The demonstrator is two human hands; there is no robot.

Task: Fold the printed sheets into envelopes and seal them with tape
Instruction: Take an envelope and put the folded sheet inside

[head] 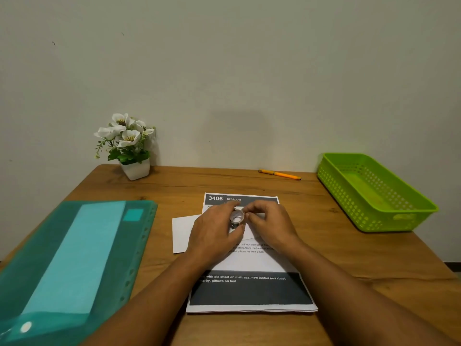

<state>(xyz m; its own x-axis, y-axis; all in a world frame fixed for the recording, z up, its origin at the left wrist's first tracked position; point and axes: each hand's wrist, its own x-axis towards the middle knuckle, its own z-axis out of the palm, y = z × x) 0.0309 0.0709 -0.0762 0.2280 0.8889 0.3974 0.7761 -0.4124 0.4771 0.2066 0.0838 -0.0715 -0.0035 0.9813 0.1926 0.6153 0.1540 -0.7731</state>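
A stack of printed sheets [249, 290] with dark bands lies on the wooden table [349, 258] in front of me. On top of it rests a folded white envelope [182, 233], mostly hidden under my hands. My left hand [214, 236] holds a small roll of clear tape [237, 217] upright between thumb and fingers. My right hand [269, 223] pinches at the roll's edge with its fingertips; the tape end itself is too small to make out.
A teal plastic folder [74, 258] with paper inside covers the table's left side. A lime green perforated basket [374, 193] stands at the right. An orange pen [279, 174] lies near the wall, and a white flower pot [129, 146] stands at the back left.
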